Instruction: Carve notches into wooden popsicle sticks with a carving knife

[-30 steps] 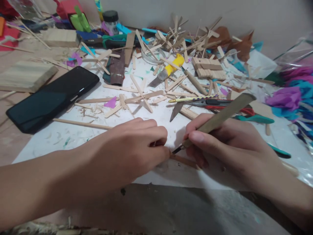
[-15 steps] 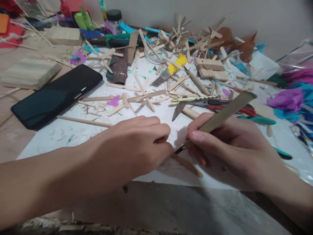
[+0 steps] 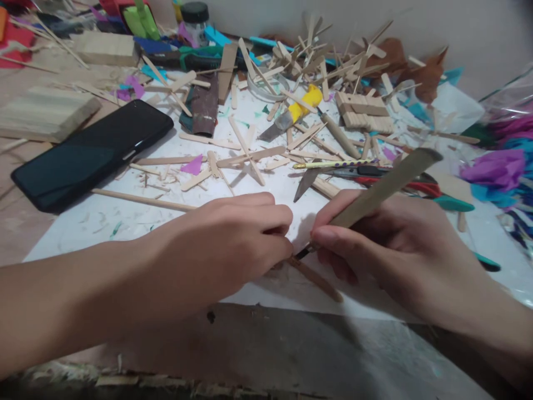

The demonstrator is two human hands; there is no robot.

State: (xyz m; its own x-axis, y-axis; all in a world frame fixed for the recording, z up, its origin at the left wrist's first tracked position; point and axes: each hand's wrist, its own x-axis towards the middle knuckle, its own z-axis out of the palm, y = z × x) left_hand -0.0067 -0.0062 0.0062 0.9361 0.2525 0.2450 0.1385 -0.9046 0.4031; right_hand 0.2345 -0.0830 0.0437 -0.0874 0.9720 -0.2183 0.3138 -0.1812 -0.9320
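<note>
My right hand is closed in a pen-like grip round a carving tool with a long, flat, olive-brown handle. Its thin dark tip slants down to the left onto a wooden craft stick. The stick lies low over white paper, its rounded end pointing to the lower right. With fingers bent, my left hand pinches the stick's other end, which its fingers hide. The tool tip touches or nearly touches the stick beside my left fingertips; the exact contact is too small to make out.
A black phone lies at the left near wood blocks. Behind my hands are loose craft sticks, a yellow-handled blade, a spotted pencil and a red cutter. Purple crepe paper sits at the right.
The view has shifted slightly, so the background sits a little higher. Both hands keep their grips, and the tool tip stays at nearly the same place on the stick.
</note>
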